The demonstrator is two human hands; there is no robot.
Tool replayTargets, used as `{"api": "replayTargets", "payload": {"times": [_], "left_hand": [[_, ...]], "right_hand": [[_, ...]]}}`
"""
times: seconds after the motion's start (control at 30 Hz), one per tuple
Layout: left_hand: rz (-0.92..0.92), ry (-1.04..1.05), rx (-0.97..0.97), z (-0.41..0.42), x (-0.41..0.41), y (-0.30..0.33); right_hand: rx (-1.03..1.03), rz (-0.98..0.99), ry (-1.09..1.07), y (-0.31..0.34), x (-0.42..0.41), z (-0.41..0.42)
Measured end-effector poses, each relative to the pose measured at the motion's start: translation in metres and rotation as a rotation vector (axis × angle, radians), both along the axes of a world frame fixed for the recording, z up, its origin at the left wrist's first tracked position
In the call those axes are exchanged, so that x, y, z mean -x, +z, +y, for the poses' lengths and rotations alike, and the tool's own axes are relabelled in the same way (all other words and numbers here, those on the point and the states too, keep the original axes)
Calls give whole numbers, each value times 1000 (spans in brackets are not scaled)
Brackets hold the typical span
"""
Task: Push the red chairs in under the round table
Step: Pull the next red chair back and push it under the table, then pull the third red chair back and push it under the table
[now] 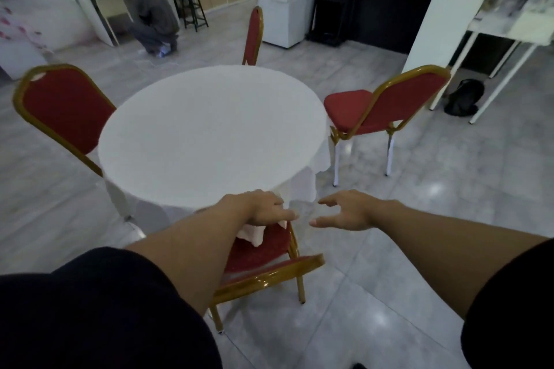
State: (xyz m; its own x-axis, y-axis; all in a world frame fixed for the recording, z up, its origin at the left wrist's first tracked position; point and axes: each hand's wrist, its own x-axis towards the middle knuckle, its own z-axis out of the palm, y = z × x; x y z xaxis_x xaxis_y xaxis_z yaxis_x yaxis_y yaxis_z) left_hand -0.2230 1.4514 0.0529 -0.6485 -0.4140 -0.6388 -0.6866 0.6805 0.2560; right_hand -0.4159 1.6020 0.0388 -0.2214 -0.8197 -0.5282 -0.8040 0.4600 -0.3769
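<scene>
Left hand (263,209), fingers loosely spread, palm down at the near edge of the round table (209,135), over the hanging white tablecloth (299,189); contact with the cloth not discernible, nothing gripped. Right hand (349,210) open, fingers curled and apart, empty, held in the air beside the table. Near red chair (260,260) directly below the hands, seat partly under the cloth. Left red chair (64,111) close against the table; far red chair (253,36) behind it; right red chair (386,105) angled, seat fully exposed, just beside the rim. No containers visible on the tabletop.
</scene>
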Motion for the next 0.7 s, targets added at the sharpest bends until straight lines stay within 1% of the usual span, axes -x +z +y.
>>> {"api": "replayTargets", "payload": {"times": [0.13, 0.33, 0.57, 0.7], "left_hand": [[76, 25, 71, 16, 71, 8], [129, 17, 153, 44, 188, 35], [182, -79, 148, 81, 324, 51], [174, -140, 175, 73, 405, 41]], "right_hand": [[40, 27, -70, 16, 72, 22], [69, 79, -136, 43, 188, 60], [99, 99, -218, 65, 307, 96], [123, 106, -302, 68, 376, 105]]}}
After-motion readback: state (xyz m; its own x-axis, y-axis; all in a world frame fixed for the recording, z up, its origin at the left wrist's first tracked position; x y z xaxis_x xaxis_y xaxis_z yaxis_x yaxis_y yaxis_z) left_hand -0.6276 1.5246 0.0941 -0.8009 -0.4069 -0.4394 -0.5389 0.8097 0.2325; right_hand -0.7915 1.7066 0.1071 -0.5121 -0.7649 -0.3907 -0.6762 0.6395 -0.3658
